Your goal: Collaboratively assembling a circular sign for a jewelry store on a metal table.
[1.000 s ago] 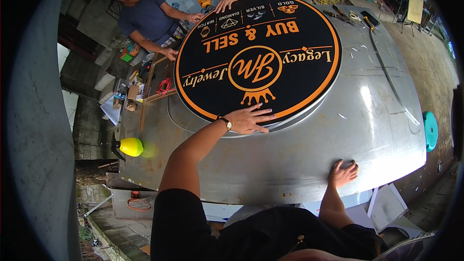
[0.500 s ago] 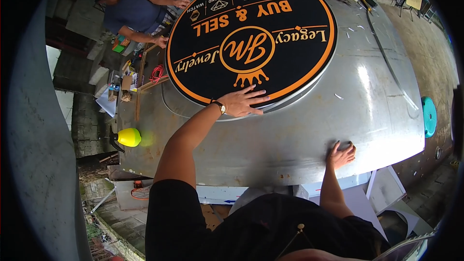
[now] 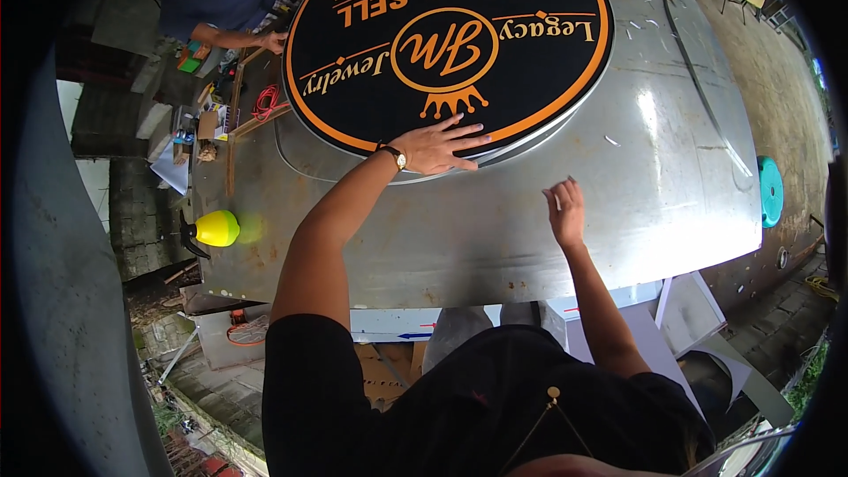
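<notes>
On the metal desk [image 3: 671, 168]: smoothing down a round sign

The black-and-orange round sign [image 3: 442, 35] sits toward the far edge. Left hand [image 3: 437, 146], fingers spread, presses flat on its near rim; right hand [image 3: 565, 210] hovers loosely open nearby. Looks mid-positioning, so next needs steady, even pressure.

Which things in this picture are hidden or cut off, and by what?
- Round sign, head view: far edge cut off by the top frame edge.
- Sign rim under the left hand: covered by the palm.
- Right hand: whether it touches the metal table is unclear.
- Co-worker: partly cut by the frame.
</notes>
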{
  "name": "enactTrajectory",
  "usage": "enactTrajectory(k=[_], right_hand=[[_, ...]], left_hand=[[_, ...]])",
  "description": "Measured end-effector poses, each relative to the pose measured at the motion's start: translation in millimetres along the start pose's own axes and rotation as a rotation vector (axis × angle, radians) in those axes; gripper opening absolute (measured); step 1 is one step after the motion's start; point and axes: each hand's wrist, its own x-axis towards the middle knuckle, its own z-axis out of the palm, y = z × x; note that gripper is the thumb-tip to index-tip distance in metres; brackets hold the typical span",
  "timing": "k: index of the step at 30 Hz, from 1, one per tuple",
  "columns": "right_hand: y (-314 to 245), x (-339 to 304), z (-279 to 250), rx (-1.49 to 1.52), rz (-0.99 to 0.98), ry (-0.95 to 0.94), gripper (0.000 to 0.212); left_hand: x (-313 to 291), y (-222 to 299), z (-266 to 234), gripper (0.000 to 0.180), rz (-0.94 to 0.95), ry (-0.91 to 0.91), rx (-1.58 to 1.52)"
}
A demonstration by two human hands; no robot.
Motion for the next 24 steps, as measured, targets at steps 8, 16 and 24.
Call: enactTrajectory(k=[8,16,24], right_hand=[[-84.0,73.1,26.8,-0.017,-0.315,-0.18,0.039],[-89.4,62.5,48.1,-0.02,-0.216,-0.136,0.041],[-104.3,65.7,60.3,-0.165,-0.285,-0.136,0.045]], left_hand=[[-0.1,0.8,3.5,0.048,0.004,-0.009,0.083],[-4.1,-2.1,12.7,0.066,-0.007,0.165,-0.085],[-12.5,-3.9,23.0,0.084,-0.116,0.302,-0.106]])
